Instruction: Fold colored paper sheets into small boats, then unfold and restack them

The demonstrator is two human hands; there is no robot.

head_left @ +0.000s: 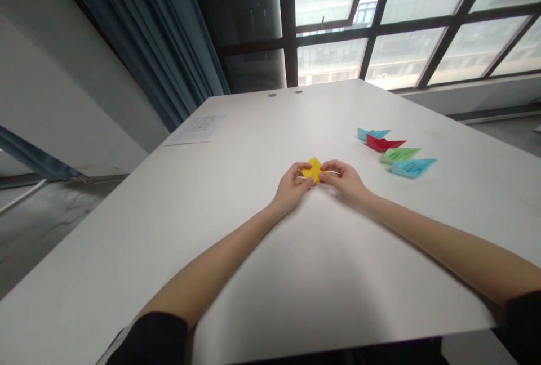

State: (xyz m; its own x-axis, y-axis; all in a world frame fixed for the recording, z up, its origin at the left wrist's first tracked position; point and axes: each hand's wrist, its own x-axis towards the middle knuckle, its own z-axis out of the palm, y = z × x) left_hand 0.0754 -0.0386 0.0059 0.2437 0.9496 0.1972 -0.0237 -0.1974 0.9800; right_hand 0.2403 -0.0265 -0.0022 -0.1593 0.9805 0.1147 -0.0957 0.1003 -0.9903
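Note:
A small piece of folded yellow paper (314, 170), roughly diamond-shaped, is held between my two hands just above or on the white table. My left hand (293, 183) pinches its left side, thumb at the lower edge and fingers at the upper left. On the opposite side, my right hand (343, 180) grips the right corner between thumb and fingers. To the right of my right hand stand folded paper boats in a slanting row: a blue one (413, 168) nearest, then a green one (399, 155), a red one (382, 143) and another blue one (371, 134).
The white table (236, 196) spreads out on all sides of my hands. A printed sheet of paper (196, 129) lies at its far left edge. Beyond are a blue curtain (156, 32) and dark-framed windows (329, 61). Two round grommets (272, 94) sit near the far edge.

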